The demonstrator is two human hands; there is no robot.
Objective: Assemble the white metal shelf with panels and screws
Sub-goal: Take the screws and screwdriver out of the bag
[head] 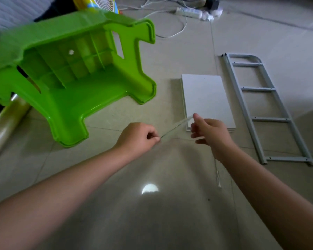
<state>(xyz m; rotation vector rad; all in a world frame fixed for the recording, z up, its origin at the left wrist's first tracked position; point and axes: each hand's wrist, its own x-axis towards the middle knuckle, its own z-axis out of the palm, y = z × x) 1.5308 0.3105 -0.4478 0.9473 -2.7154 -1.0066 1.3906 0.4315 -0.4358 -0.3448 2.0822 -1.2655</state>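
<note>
Clear thin plastic strip point(175, 126) pinched between left hand point(139, 138) and right hand point(209, 131), above flat white rectangular panels point(207, 100); grey ladder-shaped metal frame point(266, 109) beside.

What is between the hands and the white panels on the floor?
Nothing on the floor blocks them. The left hand and right hand pinch a thin clear strip, right above the white panels.

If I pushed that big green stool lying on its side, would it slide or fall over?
The green stool looks like thin ribbed plastic, hollow inside, so it is probably light and would likely slide on the glossy tile floor. Lying tipped with its legs sticking out, it might rock or flop over rather than roll.
</note>
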